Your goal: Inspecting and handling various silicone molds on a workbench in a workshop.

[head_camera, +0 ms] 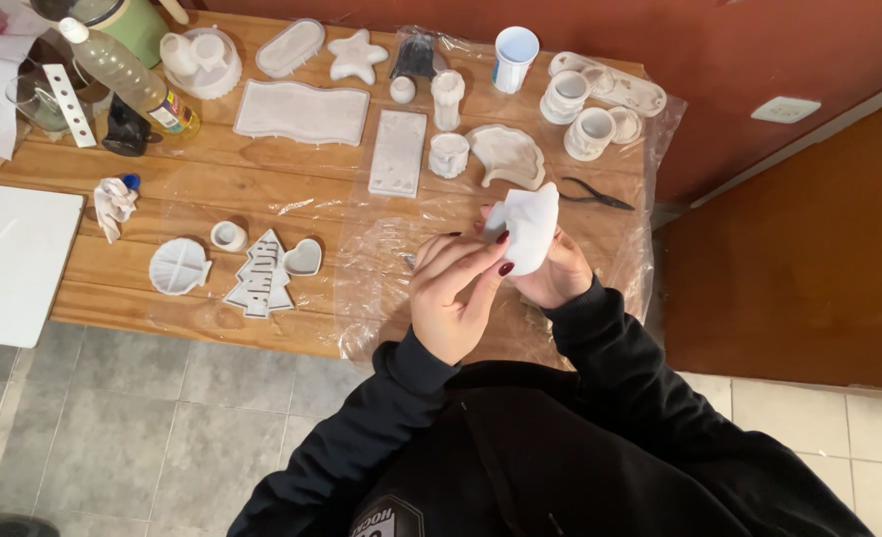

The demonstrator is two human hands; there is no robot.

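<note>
Both hands hold one white mould (528,227) just above the worktop's (262,199) near edge: the right hand (558,270) cups it from below, and the left hand (453,288) pinches its edge with fingertips. Beyond the mould lie one pair of pliers (592,195), one white cup (514,56), one star shape (356,56) and one oil bottle (127,78). The worktop is wooden planks under clear crinkled plastic sheet (381,259), standing on a grey tiled floor (112,418).
</note>
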